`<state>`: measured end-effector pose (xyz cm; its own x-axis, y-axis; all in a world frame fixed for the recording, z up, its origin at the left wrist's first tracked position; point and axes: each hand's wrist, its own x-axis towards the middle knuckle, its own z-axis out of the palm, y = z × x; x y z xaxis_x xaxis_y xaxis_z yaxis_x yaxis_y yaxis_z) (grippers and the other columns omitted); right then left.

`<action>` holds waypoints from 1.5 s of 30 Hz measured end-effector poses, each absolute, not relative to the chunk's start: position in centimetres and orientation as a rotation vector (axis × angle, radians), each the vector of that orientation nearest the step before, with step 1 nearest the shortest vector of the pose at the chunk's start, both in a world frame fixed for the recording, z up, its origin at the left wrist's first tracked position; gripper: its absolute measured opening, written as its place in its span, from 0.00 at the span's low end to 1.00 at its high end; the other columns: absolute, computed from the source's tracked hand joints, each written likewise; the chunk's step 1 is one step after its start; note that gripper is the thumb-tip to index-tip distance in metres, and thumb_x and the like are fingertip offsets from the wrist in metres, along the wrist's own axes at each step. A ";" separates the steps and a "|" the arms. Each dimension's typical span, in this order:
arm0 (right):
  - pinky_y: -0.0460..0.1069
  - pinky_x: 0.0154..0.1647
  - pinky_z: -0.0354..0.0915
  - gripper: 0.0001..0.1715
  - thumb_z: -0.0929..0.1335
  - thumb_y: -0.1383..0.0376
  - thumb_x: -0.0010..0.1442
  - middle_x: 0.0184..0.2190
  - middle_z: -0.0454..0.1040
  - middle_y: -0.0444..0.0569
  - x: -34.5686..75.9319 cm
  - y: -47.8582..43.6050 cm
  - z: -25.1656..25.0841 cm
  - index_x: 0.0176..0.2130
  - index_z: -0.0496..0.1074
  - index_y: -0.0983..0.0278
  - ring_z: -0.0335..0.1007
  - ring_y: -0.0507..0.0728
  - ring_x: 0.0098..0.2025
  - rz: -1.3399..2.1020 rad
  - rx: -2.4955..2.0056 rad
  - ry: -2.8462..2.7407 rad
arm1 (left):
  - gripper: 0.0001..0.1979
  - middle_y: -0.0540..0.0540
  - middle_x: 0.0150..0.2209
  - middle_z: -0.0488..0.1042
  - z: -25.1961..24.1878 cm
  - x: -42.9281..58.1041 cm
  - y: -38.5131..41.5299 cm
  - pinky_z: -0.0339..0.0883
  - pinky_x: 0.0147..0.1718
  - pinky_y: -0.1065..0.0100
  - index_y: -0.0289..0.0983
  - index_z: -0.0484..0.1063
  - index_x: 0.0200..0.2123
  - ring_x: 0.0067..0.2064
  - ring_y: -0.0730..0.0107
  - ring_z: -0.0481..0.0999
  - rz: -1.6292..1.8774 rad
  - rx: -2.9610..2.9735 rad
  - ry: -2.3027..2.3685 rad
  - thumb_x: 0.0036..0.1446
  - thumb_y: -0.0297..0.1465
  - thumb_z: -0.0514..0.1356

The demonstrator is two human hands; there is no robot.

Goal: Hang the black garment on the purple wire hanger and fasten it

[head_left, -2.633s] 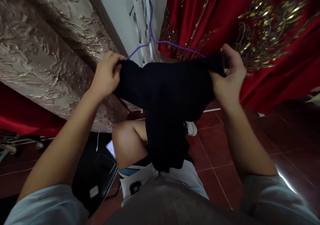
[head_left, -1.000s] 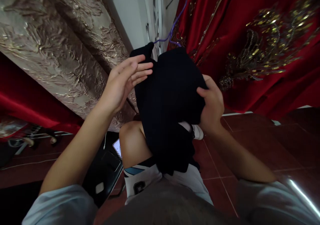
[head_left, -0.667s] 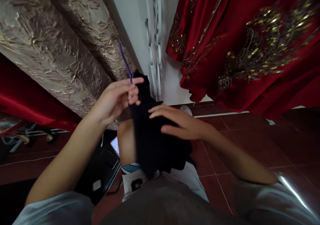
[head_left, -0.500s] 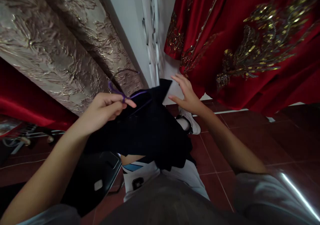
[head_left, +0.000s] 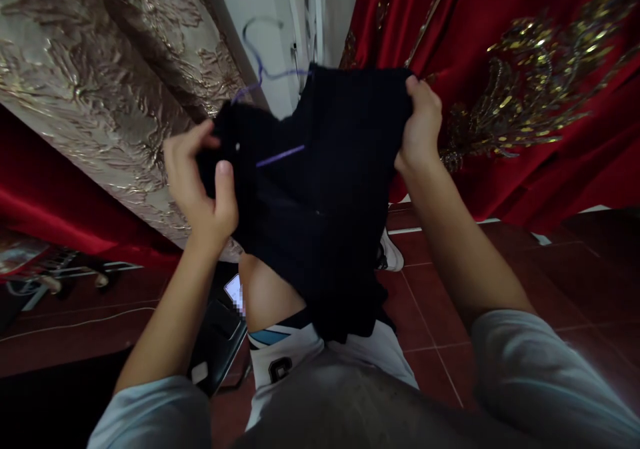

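Note:
A dark navy or black garment (head_left: 350,156) hangs raised in front of my lap on a thin purple hanger (head_left: 280,156), whose hook sticks up at the top. My right hand (head_left: 423,122) is closed on the garment's upper right corner. At the upper left side is my left hand (head_left: 200,176), its thumb and fingers apart against the dark cloth. Whether it touches the cloth firmly cannot be made out. Part of the hanger's bar shows through the neck opening; the rest is hidden inside the cloth.
Textured beige-gold fabric (head_left: 145,102) hangs at the left, and red gowns with gold sequins (head_left: 525,102) at the right. A white metal rack (head_left: 305,22) stands ahead. Low at the left are a black seat (head_left: 215,342) and a lit phone (head_left: 234,292). The floor (head_left: 425,309) is red tile.
My left hand has let go of the purple hanger and moved to the garment's left side. My right hand has taken hold of the right corner. The garment is lifted and spread wider.

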<state>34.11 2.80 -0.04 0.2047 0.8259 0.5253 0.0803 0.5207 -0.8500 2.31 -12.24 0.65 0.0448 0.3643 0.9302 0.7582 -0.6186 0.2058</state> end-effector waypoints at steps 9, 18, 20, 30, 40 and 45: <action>0.54 0.50 0.71 0.15 0.66 0.53 0.66 0.38 0.72 0.48 35.5 -5.3 -4.2 0.36 0.69 0.62 0.73 0.57 0.45 0.524 -0.811 -0.786 | 0.14 0.44 0.34 0.77 -6.7 6.9 -12.2 0.62 0.31 0.66 0.39 0.75 0.53 0.35 0.60 0.77 -0.506 -2.573 -1.580 0.70 0.34 0.54; 0.54 0.59 0.64 0.21 0.71 0.66 0.55 0.51 0.70 0.48 32.8 -10.9 -10.4 0.50 0.67 0.58 0.68 0.55 0.56 0.223 -0.981 -0.716 | 0.07 0.53 0.27 0.69 -11.7 9.9 -15.2 0.60 0.29 0.72 0.37 0.70 0.31 0.27 0.74 0.68 -1.886 -2.297 -1.784 0.59 0.30 0.66; 0.51 0.48 0.68 0.07 0.69 0.63 0.59 0.38 0.72 0.46 30.3 -13.9 -12.6 0.39 0.69 0.60 0.72 0.53 0.42 0.496 -1.009 -0.728 | 0.08 0.54 0.27 0.65 -12.3 11.0 -16.2 0.58 0.26 0.74 0.38 0.71 0.38 0.26 0.76 0.65 -2.285 -2.099 -1.823 0.59 0.31 0.68; 0.46 0.34 0.65 0.15 0.72 0.54 0.60 0.28 0.73 0.44 26.6 -18.2 -13.0 0.32 0.73 0.64 0.69 0.51 0.31 1.369 -0.988 -1.130 | 0.06 0.51 0.31 0.70 -11.9 14.1 -19.4 0.69 0.34 0.73 0.37 0.69 0.34 0.33 0.73 0.73 -2.495 -2.243 -1.787 0.58 0.21 0.61; 0.46 0.25 0.51 0.14 0.69 0.59 0.60 0.20 0.65 0.41 26.6 -18.5 -13.3 0.26 0.73 0.64 0.53 0.47 0.21 1.280 -1.022 -1.012 | 0.25 0.46 0.46 0.74 -13.1 14.6 -19.4 0.72 0.45 0.67 0.43 0.61 0.53 0.44 0.70 0.79 -2.734 -1.972 -1.769 0.55 0.18 0.59; 0.45 0.25 0.50 0.15 0.68 0.60 0.58 0.20 0.60 0.40 26.3 -18.8 -13.8 0.23 0.67 0.64 0.52 0.47 0.22 1.272 -1.068 -1.015 | 0.07 0.49 0.35 0.72 -14.7 15.1 -18.8 0.68 0.42 0.70 0.38 0.66 0.40 0.40 0.71 0.75 -2.487 -2.442 -1.951 0.61 0.22 0.59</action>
<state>26.26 -18.76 -13.79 0.0446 0.9990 -0.0056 -0.2170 0.0042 -0.9762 15.08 -18.76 -14.74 -0.0384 0.9639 0.2634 0.0264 -0.2626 0.9646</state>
